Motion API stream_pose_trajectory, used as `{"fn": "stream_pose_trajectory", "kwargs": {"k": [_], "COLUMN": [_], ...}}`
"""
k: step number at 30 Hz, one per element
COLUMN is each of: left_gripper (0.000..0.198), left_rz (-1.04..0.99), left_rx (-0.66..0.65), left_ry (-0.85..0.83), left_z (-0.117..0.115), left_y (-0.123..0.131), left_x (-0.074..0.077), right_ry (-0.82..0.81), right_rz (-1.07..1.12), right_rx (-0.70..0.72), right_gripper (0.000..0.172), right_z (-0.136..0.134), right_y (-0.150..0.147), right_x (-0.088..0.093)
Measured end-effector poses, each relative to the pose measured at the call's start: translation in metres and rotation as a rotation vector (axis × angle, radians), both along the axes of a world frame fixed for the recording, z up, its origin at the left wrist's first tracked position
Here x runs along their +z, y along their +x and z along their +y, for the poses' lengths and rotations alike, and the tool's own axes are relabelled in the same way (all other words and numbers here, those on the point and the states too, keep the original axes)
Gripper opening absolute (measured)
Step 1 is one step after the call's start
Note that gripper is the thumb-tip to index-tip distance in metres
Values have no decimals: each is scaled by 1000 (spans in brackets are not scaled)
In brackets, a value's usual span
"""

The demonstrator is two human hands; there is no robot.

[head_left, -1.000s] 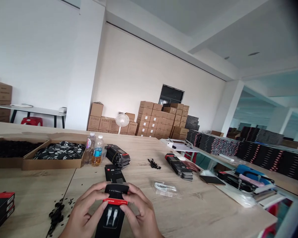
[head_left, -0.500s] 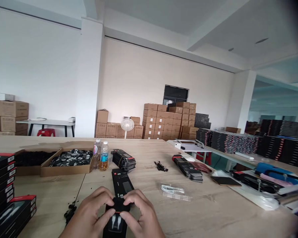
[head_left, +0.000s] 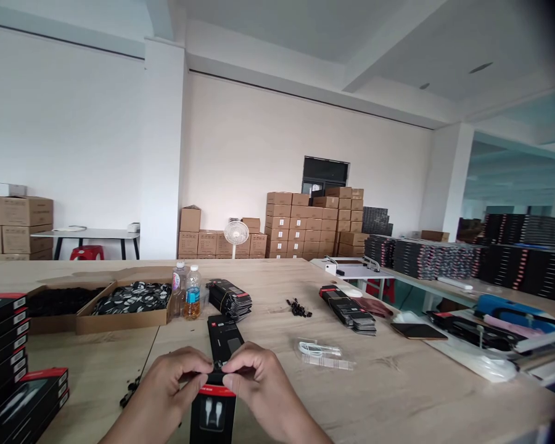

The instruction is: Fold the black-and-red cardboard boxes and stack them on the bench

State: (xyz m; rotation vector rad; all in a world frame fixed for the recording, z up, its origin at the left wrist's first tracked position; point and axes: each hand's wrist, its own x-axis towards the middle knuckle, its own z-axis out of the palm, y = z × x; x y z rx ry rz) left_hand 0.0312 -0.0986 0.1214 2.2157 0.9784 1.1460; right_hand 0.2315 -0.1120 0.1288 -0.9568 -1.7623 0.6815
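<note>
A black cable box [head_left: 211, 418] with a red band and a picture of two white connectors stands in front of me. My left hand [head_left: 178, 379] and my right hand [head_left: 256, 376] meet at its top end, thumbs and forefingers pinched. Between the fingertips is a small black piece [head_left: 218, 365] with a light glint; its exact shape is too small to make out. Just beyond my fingers lies a flat black package [head_left: 224, 336], partly covered by the hands.
Banded stacks of flat black packages [head_left: 230, 298] [head_left: 346, 310] lie ahead. Small black parts sit in piles [head_left: 299, 308] [head_left: 130, 392]. Two bottles [head_left: 193, 293] stand beside an open carton [head_left: 123, 319]. Finished-looking boxes [head_left: 4, 345] are piled left; a bagged white cable [head_left: 324, 354] lies right.
My fingers have shifted from the box's black top flap to a small piece pinched above it. The red band shows more fully. The view has tilted slightly.
</note>
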Motion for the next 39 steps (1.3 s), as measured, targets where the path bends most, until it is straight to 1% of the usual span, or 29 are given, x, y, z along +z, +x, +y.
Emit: {"fn": "stream_pose_trajectory", "kwargs": {"k": [2, 4, 7, 9, 11, 12, 14, 15, 16, 17, 18, 19, 20, 21, 22, 24, 25, 26, 27, 28, 29, 31, 32, 34, 37, 39], "left_gripper": [23, 22, 25, 32, 46, 58, 96, 108, 112, 111, 109, 106, 103, 99, 96, 86, 80, 78, 76, 74, 71, 61, 57, 56, 60, 61], "left_rz": [6, 12, -4, -11, -15, -12, -64, -71, -58, -38, -19, 3, 29, 60, 100, 228, 294, 376, 468, 560, 637, 705, 726, 763, 820, 855], "left_rx": [22, 56, 103, 129, 185, 227, 388, 462, 536, 598, 639, 664, 676, 696, 724, 795, 870, 922, 964, 991, 1002, 1005, 1001, 1008, 1012, 1001], "left_ry": [65, 159, 330, 389, 372, 340, 284, 269, 262, 264, 272, 279, 281, 275, 255, 224, 193, 134, 57, -26, -99, -176, -200, -237, -254, -250], "left_z": [0, 0, 0, 0, 1, 0, 0, 0, -1, 0, 0, 1, 1, 2, 3, 6, 9, 11, 15, 18, 21, 25, 25, 24, 18, 14], "left_y": [-1, -4, -9, -6, 5, 14, 34, 43, 49, 50, 47, 37, 22, 1, -23, -76, -102, -126, -147, -165, -179, -197, -203, -209, -215, -217], "left_x": [-6, -15, -33, -48, -68, -79, -105, -117, -127, -134, -138, -137, -133, -124, -113, -86, -71, -58, -47, -38, -33, -32, -34, -43, -53, -54], "right_ry": [66, 159, 254, 283, 294, 291, 257, 229, 198, 165, 137, 118, 116, 123, 140, 173, 142, 68, -41, -143, -204, -269, -277, -295, -310, -323], "right_rz": [-34, -104, -241, -276, -224, -177, -49, 19, 76, 118, 139, 132, 101, 49, -18, -202, -298, -396, -478, -548, -596, -606, -568, -440, -234, -144], "right_rx": [14, 44, 91, 86, 41, 10, -58, -81, -90, -83, -62, -39, -30, -45, -100, -330, -445, -529, -595, -607, -572, -458, -395, -304, -226, -202], "right_gripper": [9, 13, 27, 31, 27, 24, 21, 22, 23, 26, 30, 33, 36, 38, 39, 40, 42, 47, 53, 58, 59, 55, 51, 46, 43, 42], "right_z": [0, -2, -4, -3, 1, 4, 12, 17, 22, 28, 36, 46, 58, 72, 88, 121, 136, 150, 162, 171, 178, 186, 189, 192, 196, 198], "right_y": [3, 9, 19, 21, 17, 12, -3, -12, -20, -28, -33, -36, -36, -33, -28, -10, 1, 11, 20, 29, 36, 45, 49, 54, 61, 67], "right_x": [-2, -7, -20, -29, -38, -42, -49, -53, -56, -59, -61, -63, -66, -69, -73, -83, -90, -98, -106, -113, -119, -128, -130, -133, -135, -136]}}
